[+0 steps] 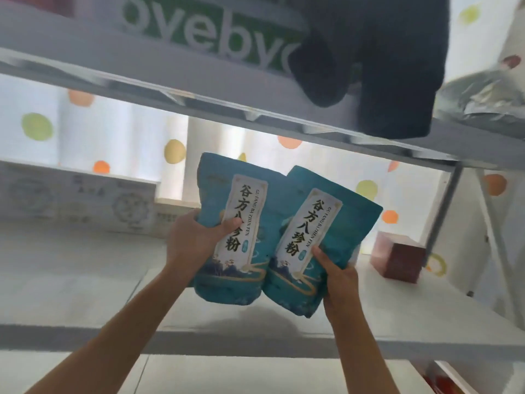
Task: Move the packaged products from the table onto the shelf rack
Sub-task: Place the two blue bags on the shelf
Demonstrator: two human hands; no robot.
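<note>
- Above the front edge of the shelf board (85, 280), both forearms reach forward, each hand carrying one teal pouch.
- Left hand (193, 237): its grip is curled round the left edge of the left pouch (227, 223), thumb across the label, the remaining fingers hidden behind. Keep this grip low on the pouch so the base leads down.
- Right hand (338, 277): it pinches the lower right corner of the right pouch (312, 240), thumb on the face, other fingers out of sight behind. A corner pinch gives little control of tilt; judged from this, support the base before letting go.
- Both pouches are held in the air above the board, leaning right, the right one overlapping the left. Neither appears to touch the board yet.
- Recommended: separate the pouches, bring each upright, lower the gusseted base flat onto the board, then release one hand at a time.
- Clearance: keep the pouch tops below the upper shelf rail (255, 109) and the dark item (397, 66) hanging over it.
- Further back, the maroon box (397, 257) at right and the white cartons (79, 206) at left bound the free space; set the pouches between them, well apart from both.
</note>
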